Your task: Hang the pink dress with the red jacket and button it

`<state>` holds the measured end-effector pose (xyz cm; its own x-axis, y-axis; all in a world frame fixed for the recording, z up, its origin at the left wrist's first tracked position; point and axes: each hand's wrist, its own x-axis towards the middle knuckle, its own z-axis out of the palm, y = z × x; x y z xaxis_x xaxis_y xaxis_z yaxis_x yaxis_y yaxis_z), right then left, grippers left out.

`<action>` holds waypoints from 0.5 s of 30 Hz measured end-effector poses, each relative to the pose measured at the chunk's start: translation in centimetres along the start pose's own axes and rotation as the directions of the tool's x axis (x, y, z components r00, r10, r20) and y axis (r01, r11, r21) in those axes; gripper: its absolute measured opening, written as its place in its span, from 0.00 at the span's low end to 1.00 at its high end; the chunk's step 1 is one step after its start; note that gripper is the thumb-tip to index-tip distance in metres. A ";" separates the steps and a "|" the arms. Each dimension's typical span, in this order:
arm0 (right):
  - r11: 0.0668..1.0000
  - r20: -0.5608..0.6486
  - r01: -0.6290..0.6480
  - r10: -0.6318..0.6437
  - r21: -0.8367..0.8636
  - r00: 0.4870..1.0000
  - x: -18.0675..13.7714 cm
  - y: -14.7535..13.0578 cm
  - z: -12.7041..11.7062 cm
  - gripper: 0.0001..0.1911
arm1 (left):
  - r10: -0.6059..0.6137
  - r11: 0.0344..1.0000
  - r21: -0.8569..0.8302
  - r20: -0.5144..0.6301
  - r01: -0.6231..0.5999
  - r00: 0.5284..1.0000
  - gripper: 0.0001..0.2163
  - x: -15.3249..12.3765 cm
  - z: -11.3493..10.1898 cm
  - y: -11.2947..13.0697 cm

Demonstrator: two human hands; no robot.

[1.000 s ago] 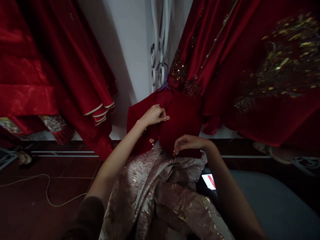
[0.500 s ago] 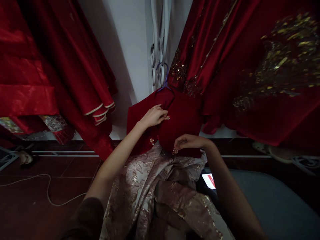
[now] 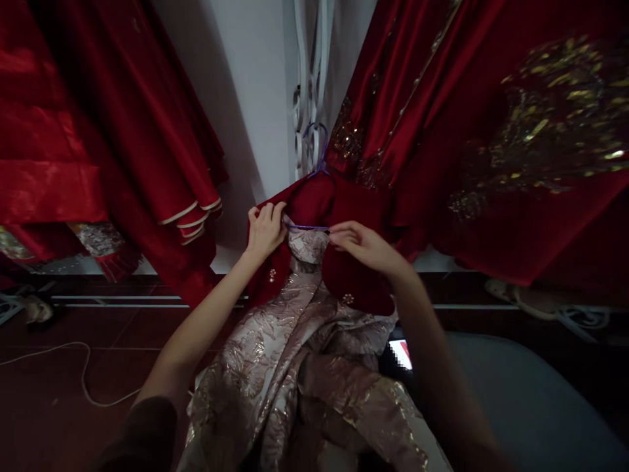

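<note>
A short red jacket (image 3: 361,288) hangs from a purple hanger (image 3: 322,164). Its front panels are spread apart, so the hanger's lower bar and a pale brocade garment (image 3: 255,347) with a shiny pattern show between them. My left hand (image 3: 268,229) grips the edge of the panel on the left, fingers curled over it. With finger and thumb closed, my right hand (image 3: 356,242) holds the edge of the other panel near the end of the hanger bar. Small jewelled brooches (image 3: 348,299) sit low on both panels. The brocade drapes down toward me in folds.
Red garments (image 3: 162,144) hang at the left, and red ones with gold sequins (image 3: 555,124) at the right. White scrolled metalwork (image 3: 309,85) carries the hanger. A grey seat (image 3: 515,387) and a lit phone screen (image 3: 400,354) are at lower right. A cable (image 3: 86,373) crosses the floor.
My left hand has moved left and my right hand up, parting the jacket front. The hanger bar and the brocade inside have come into view.
</note>
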<state>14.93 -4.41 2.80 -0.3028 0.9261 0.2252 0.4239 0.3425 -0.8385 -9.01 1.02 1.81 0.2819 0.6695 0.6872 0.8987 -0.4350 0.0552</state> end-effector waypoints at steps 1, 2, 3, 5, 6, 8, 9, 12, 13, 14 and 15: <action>0.999 -0.063 0.009 -0.007 0.034 0.998 1.4 -0.5 1.7 0.37 | -0.058 0.998 -0.012 -0.006 0.058 0.998 0.24 0.1 0.2 0.4; 1.000 -0.138 -0.011 0.015 0.028 0.990 2.8 -0.7 3.4 0.41 | -0.110 0.994 -0.022 -0.014 0.109 0.994 0.26 0.2 0.4 0.9; 0.999 -0.218 -0.037 0.034 -0.010 0.975 4.2 -0.7 5.0 0.45 | -0.157 0.987 -0.028 -0.027 0.156 0.987 0.28 0.4 0.7 1.3; 0.994 -0.348 -0.073 0.039 -0.086 0.937 6.2 -0.2 7.2 0.53 | -0.243 0.970 -0.030 -0.076 0.242 0.967 0.31 0.7 1.4 1.7; 0.989 -0.398 -0.102 0.051 -0.109 0.916 6.8 0.3 7.7 0.55 | -0.279 0.960 -0.034 -0.105 0.277 0.955 0.32 0.9 1.8 1.7; 0.974 -0.487 -0.157 0.059 -0.164 0.871 7.4 1.4 7.5 0.55 | -0.320 0.947 -0.062 -0.152 0.314 0.935 0.34 1.0 2.3 0.9; 0.962 -0.528 -0.185 0.053 -0.199 0.847 7.3 2.0 6.9 0.54 | -0.325 0.945 -0.089 -0.162 0.314 0.932 0.34 1.1 2.5 0.2; 0.916 -0.592 -0.237 0.000 -0.323 0.806 6.6 3.3 3.6 0.51 | -0.332 0.936 -0.171 -0.143 0.307 0.932 0.33 1.4 2.2 -2.7; 0.903 -0.588 -0.246 -0.009 -0.352 0.809 6.4 3.7 2.3 0.49 | -0.340 0.931 -0.182 -0.123 0.316 0.932 0.31 1.6 1.9 -3.7; 0.892 -0.571 -0.248 -0.014 -0.377 0.821 6.2 3.9 1.0 0.47 | -0.351 0.926 -0.180 -0.098 0.331 0.931 0.30 1.8 1.5 -4.7; 0.884 -0.559 -0.248 -0.018 -0.397 0.829 6.0 4.1 -0.3 0.45 | -0.364 0.922 -0.165 -0.071 0.349 0.929 0.28 2.1 1.1 -5.6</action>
<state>15.11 2.61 0.85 0.2181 0.8501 0.4793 0.7884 0.1360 -0.5999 -13.07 5.53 2.19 -0.0893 0.7377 0.6692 0.8719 -0.2669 0.4105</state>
